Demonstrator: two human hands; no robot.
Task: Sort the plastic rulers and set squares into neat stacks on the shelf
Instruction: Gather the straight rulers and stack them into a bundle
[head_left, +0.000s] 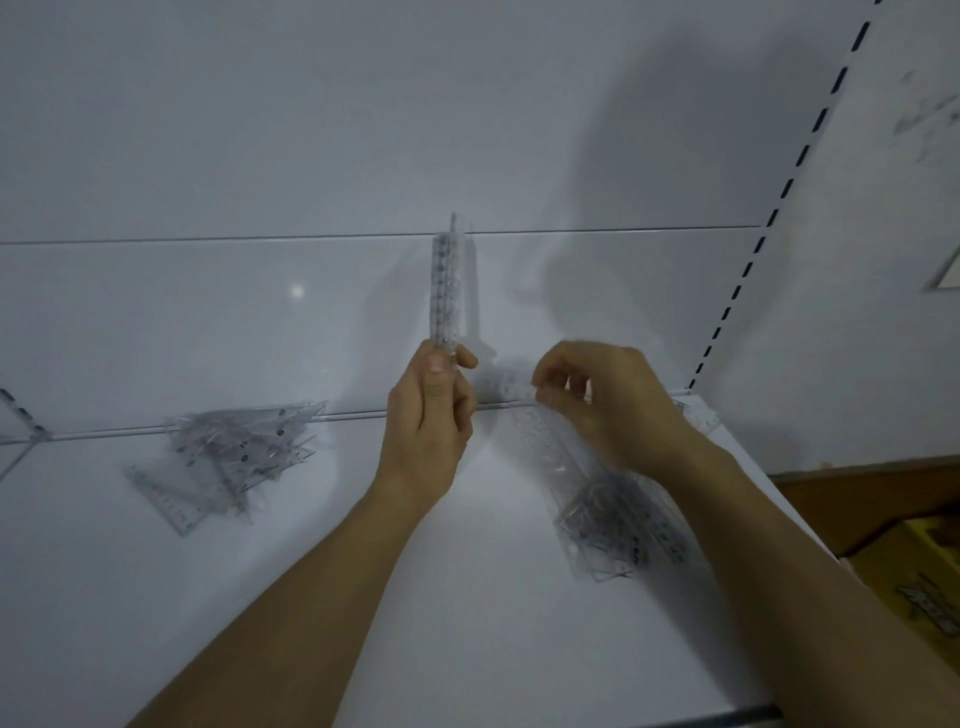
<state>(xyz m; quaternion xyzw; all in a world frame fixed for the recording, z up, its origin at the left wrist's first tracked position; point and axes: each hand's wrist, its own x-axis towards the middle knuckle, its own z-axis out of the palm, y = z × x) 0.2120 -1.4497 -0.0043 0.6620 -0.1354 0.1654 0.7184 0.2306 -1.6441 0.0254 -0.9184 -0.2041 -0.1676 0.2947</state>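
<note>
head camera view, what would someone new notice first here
The eye goes first to the bundle of clear rulers standing upright in the middle, gripped at its lower end by the left hand. Just right of it, the right hand pinches the end of a ruler above a pile of rulers on the white shelf. A messier heap of set squares lies at the left.

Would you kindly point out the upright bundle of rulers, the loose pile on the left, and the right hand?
Upright bundle of rulers (444, 291), head view: middle of its length, above the gripping left hand.
Loose pile (244, 447), head view: centre of the jumbled clear pieces.
Right hand (602, 400), head view: back of the hand.
</note>
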